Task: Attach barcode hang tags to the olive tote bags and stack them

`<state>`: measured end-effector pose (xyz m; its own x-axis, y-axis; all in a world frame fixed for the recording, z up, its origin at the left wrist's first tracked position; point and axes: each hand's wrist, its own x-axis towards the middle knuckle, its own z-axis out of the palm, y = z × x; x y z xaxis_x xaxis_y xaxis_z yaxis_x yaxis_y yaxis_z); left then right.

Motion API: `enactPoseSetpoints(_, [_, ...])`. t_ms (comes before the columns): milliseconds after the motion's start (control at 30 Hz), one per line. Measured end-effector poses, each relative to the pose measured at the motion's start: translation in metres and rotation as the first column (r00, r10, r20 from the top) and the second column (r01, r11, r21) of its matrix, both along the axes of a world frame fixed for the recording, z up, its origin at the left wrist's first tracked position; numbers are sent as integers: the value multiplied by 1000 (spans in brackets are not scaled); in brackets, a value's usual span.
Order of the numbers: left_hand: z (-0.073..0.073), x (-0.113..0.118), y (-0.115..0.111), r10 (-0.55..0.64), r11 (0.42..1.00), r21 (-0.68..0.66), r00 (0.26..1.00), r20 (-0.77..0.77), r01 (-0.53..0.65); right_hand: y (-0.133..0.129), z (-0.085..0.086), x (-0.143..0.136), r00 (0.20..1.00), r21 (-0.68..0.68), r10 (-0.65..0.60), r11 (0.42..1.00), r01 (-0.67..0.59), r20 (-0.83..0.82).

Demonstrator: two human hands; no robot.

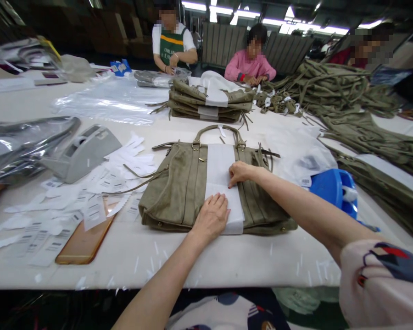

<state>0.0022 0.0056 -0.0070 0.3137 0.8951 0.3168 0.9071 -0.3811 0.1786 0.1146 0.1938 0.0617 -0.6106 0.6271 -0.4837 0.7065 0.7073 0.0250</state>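
Note:
An olive-green handbag (184, 183) lies flat on the table in front of me, its handle (216, 129) pointing away. Round its middle runs a band of white wrapping paper (221, 162). My left hand (211, 215) rests flat on the lower part of that paper, fingers stretched out and close together. On the paper's right edge sits my right hand (241, 174), its fingers curled down in a closed shape. Whatever may be between those fingertips is hidden. A small white tag (221, 131) hangs at the handle, and thin straps reach out to both sides.
Left of the bag are a grey tape dispenser (86, 153), white labels (94, 211) and an orange-brown phone case (84, 243). A blue dispenser (332, 190) stands at right. Behind are stacked bags (211, 103), clear plastic sheets (113, 98), an olive pile (333, 89) and several people.

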Motion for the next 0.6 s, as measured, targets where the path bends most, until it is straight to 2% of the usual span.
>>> enactPoseSetpoints(100, [1,0,0,0,1000,-1,1000,-5,0,-1,1,14,991,104,-117,987,122,-59])
enactPoseSetpoints(200, [4,1,-2,1,1000,-5,1000,-10,-1,-26,1,25,973,219,-152,957,188,-172])
enactPoseSetpoints(300, [6,1,-1,-12,1000,-21,1000,7,12,-70,-8,24,956,284,-20,953,107,-294])
enactPoseSetpoints(400, [8,0,2,-14,999,-46,1000,16,14,-108,-22,14,939,303,107,953,-3,-327])
enactPoseSetpoints(533, [15,4,-5,8,995,-99,1000,-29,-11,-134,-41,18,888,358,141,933,29,-439])
enactPoseSetpoints(600, [16,7,-10,9,991,-136,999,-51,-16,-134,-64,31,807,372,195,928,33,-557])
